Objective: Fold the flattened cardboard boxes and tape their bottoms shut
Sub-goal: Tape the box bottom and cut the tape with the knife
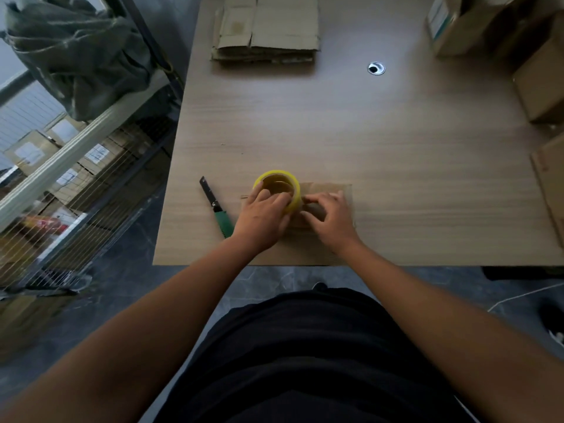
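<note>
A small cardboard box (328, 190) stands at the table's near edge, its upturned face under both hands. My left hand (262, 216) grips a yellow tape roll (279, 184) that rests on the box's left part. My right hand (331, 219) lies just right of the roll with curled fingers, its fingertips at the tape where it meets the cardboard. Whether it pinches the tape end is hidden. A stack of flattened cardboard boxes (268, 29) lies at the far side of the table.
A green-handled utility knife (215, 207) lies on the table (396, 148) left of the box. Folded boxes (537, 83) stand along the right edge and far right corner. A round cable hole (376, 68) is near the back. A shelf rack (70, 148) stands to the left.
</note>
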Available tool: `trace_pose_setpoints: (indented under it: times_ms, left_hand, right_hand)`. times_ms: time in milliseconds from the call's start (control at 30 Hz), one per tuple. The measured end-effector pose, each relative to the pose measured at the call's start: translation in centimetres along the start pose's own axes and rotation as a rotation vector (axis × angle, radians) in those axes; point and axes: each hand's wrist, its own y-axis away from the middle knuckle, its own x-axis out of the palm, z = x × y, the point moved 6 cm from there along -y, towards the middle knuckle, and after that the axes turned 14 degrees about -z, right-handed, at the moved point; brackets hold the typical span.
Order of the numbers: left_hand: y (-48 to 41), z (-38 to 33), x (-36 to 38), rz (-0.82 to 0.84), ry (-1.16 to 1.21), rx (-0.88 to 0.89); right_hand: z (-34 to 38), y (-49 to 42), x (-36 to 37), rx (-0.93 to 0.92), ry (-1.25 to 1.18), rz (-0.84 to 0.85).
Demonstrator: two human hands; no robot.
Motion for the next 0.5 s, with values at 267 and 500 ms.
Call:
trace_pose_setpoints:
  times_ms: [267, 500]
  left_hand:
    - [0.5, -0.2, 0.6, -0.04, 0.0, -0.021]
    - [-0.2, 0.7, 0.4, -0.048, -0.051, 0.062]
  right_hand:
    - [0.2, -0.3, -0.3, 0.194, -0.027, -0.029]
    - [-5.5, -1.7, -6.1, 0.553, -0.224, -0.023]
